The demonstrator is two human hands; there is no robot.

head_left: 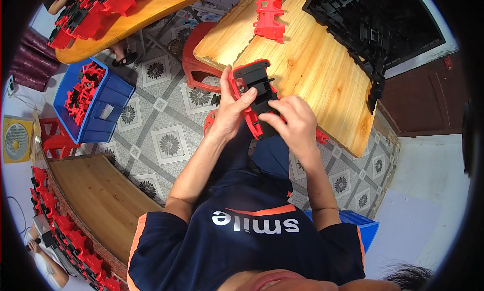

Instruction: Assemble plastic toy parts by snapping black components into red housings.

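In front of my body, near the table's front left corner, I hold a red plastic housing with a black insert [260, 89]. My left hand [231, 109] is closed around its left side, with the thumb lying over the red rim. On the right side, my right hand [295, 120] has its thumb and fingers bent together against the black insert's edge. Whether a small piece sits between those fingertips is hidden. A red plastic frame [268, 23] lies by itself on the wooden table [312, 74], beyond my hands.
A black bin [398, 24] with black plastic parts stands at the table's right. A blue crate [108, 109] of red and black parts is at left, a red stool [194, 59] beside the table. More housings [96, 14] lie on another table; a person [48, 261] sits lower left.
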